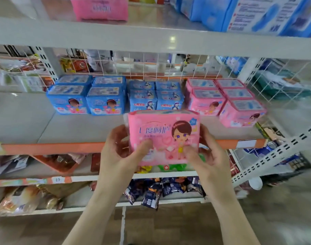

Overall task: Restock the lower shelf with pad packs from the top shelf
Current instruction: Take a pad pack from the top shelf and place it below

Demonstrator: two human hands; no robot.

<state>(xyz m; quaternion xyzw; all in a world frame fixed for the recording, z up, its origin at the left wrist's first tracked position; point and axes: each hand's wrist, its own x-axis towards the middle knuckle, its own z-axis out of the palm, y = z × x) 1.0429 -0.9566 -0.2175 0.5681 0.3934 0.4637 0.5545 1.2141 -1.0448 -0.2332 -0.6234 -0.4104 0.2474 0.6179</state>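
- Both hands, left and right, pinch a pink pack, fingers curled round its side edges.
- Pack upright, long axis sideways, just before the lower shelf, pink stack up-right.

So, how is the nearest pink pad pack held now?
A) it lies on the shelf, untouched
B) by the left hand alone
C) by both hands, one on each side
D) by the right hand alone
C: the left hand and the right hand each grip a side of the pink pad pack, thumbs on its front.
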